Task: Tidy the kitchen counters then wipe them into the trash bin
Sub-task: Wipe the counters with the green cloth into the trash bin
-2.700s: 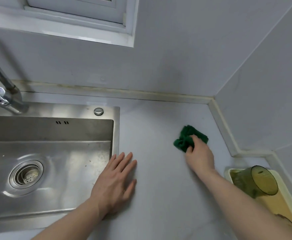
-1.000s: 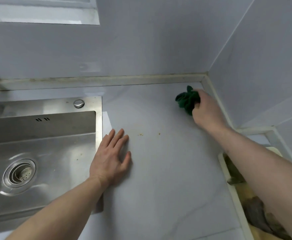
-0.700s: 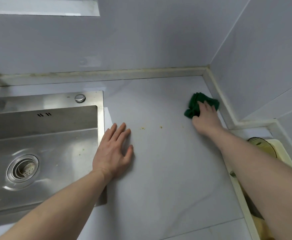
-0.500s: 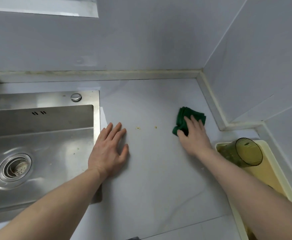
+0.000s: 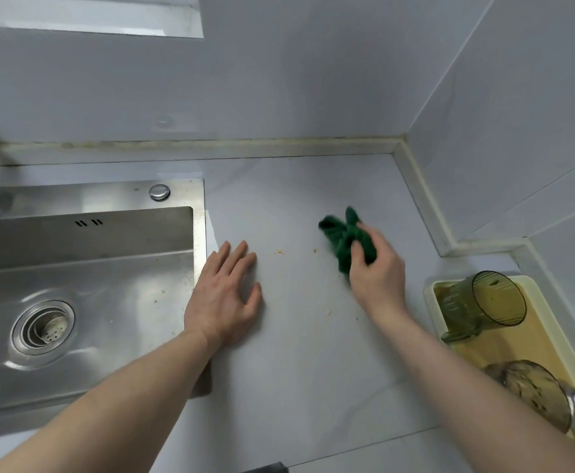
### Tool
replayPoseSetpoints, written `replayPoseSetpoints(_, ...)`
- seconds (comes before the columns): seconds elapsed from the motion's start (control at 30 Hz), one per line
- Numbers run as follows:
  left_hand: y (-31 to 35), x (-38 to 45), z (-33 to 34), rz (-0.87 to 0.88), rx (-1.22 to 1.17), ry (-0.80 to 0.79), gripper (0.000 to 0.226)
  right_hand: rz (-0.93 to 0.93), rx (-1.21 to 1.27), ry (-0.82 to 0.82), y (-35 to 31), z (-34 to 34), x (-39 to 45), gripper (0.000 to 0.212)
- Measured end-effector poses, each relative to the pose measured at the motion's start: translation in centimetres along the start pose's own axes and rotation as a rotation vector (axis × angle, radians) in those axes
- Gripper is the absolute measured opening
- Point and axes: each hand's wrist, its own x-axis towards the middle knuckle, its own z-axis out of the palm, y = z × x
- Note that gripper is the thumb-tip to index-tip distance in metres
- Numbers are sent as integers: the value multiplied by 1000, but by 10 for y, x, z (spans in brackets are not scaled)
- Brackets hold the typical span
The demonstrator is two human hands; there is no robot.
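A crumpled dark green cloth point(image 5: 339, 238) lies on the grey counter point(image 5: 299, 363), gripped by my right hand point(image 5: 376, 273) with fingers and thumb curled round it. A few small crumbs point(image 5: 279, 251) sit on the counter just left of the cloth, and more lie below my right hand. My left hand point(image 5: 226, 295) rests flat on the counter, fingers spread, beside the right rim of the steel sink point(image 5: 199, 254). No trash bin is in sight.
The sink basin with its drain strainer point(image 5: 43, 326) fills the left side. A pale yellow tray point(image 5: 431, 298) at the right holds a green tinted cup point(image 5: 484, 303) on its side and a glass item point(image 5: 531, 394). Walls close the back and right corner.
My right hand swept the cloth from the back right corner toward the middle of the counter, near the crumbs. My left hand stayed flat by the sink.
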Motion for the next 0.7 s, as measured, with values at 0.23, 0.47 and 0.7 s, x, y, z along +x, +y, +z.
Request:
replayPoseSetpoints(0.23,-1,-1,0,4,-3,20,58,-95,-315,-384,-19,73,57,42)
replayPoseSetpoints(0.47,-2,-1,0,13,-41,27,61,-417,-326,-507,-14,64,-23,35)
replayPoseSetpoints(0.7,-3,-1,0,11,-46,23,61,-432,-354,-430,15,9,-120,35)
